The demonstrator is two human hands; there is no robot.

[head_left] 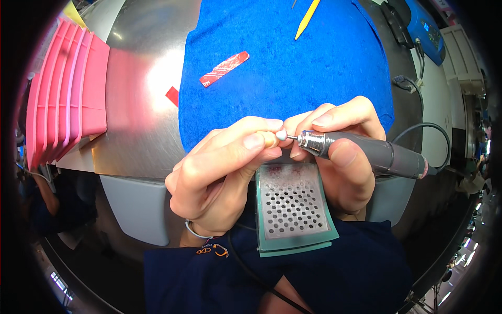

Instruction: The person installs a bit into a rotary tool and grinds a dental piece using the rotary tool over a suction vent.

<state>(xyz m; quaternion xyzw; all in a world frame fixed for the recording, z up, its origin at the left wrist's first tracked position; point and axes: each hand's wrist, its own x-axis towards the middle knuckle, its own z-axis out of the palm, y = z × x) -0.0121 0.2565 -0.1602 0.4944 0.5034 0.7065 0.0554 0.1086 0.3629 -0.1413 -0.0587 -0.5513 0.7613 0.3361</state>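
My left hand (214,165) pinches a small cream-yellow piece, tooth-like in look, (270,138) between thumb and fingertips; the fingers cover most of it. In my right hand (349,183) lies a dark grey rotary handpiece (384,154) with a silver collar, gripped like a pen and pointing left. Its pale rounded grinding tip (282,134) sits right at the piece, and whether the two touch I cannot tell. Both hands meet fingertip to fingertip over the near edge of a blue cloth (293,73). Below them is a perforated metal plate in a green frame (295,206).
Pink ribbed trays (68,99) stand at the left. On the cloth lie a red-and-white strip (225,69) and a yellow pencil-shaped stick (307,20); a red scrap (172,97) is beside it. A blue control box (428,34) stands far right. The handpiece's cable (445,137) loops at the right.
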